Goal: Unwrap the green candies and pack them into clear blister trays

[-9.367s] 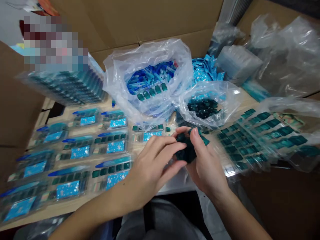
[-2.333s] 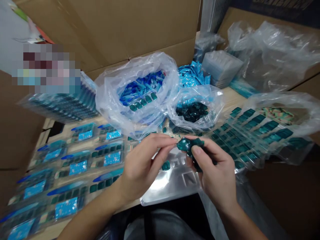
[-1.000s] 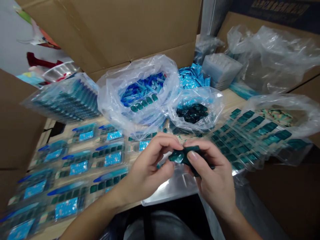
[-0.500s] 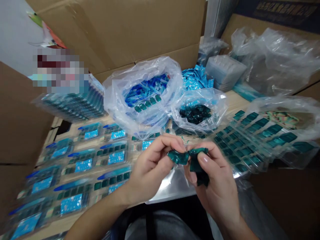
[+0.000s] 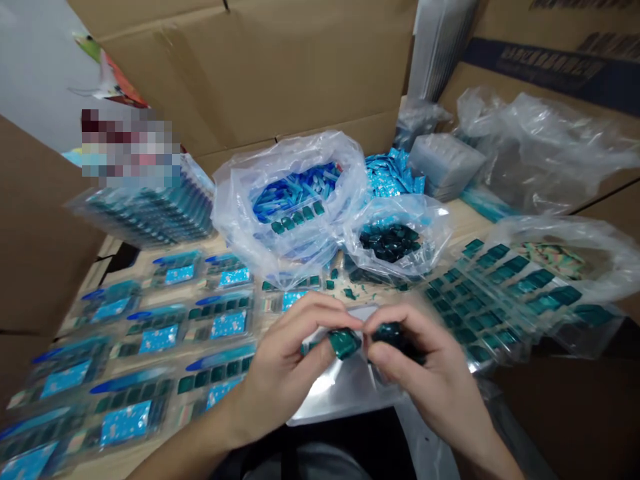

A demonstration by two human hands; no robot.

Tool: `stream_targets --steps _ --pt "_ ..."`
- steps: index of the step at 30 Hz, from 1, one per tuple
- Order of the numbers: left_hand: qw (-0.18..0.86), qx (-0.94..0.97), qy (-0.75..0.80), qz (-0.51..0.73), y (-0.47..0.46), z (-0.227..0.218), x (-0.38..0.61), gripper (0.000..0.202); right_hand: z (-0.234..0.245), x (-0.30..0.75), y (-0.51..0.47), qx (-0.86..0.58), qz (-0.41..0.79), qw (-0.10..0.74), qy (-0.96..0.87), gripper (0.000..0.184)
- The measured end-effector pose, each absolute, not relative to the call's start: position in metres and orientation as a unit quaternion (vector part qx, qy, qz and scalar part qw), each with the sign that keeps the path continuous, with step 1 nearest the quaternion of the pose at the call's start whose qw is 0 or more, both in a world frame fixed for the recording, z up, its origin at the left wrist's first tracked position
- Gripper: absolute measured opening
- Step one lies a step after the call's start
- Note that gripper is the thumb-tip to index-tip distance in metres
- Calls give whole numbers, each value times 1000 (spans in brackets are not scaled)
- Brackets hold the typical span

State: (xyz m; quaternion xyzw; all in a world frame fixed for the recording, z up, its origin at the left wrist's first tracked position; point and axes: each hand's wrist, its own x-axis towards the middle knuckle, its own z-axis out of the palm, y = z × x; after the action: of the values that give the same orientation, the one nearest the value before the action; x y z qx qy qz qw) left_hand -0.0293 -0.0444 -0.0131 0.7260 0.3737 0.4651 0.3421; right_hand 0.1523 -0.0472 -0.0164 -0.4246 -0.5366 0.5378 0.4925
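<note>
Head view has a tall cardboard box (image 5: 280, 73) at the back, then a plastic bag (image 5: 235, 233) of blue sticks, and a shiny tray (image 5: 325, 400) under both hands. Right hand (image 5: 430, 373) curls its fingers around a dark green bundle (image 5: 389, 333); left hand (image 5: 295, 357) narrowly pinches a glossy green piece (image 5: 345, 343) just beside it. If that pinch loosened, the slick-looking piece could probably drop and get lost among green scraps (image 5: 350, 293) beyond.

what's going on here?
A person's left hand holds a glossy dark-green squarish piece, while the right hand holds a darker green lump, partly hidden. Both are above a shiny plastic tray. Clear plastic packs holding bright-blue patterned sachets lie in rows to the left.
</note>
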Motion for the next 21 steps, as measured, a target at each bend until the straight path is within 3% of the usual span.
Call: stream_targets --steps 5,10,15,21 --pt "264 791 350 426 -42 -12 -25 48 -16 153 -39 -426 522 487 -556 18" --pt "287 791 381 382 -39 -18 -32 58 -28 168 -36 -432 454 437 -646 15" --pt "276 727 473 414 -36 -29 -61 39 -37 177 -32 -428 303 281 -804 14" --pt "276 763 475 342 -42 -35 -74 30 -35 161 -34 -409 73 135 -900 13"
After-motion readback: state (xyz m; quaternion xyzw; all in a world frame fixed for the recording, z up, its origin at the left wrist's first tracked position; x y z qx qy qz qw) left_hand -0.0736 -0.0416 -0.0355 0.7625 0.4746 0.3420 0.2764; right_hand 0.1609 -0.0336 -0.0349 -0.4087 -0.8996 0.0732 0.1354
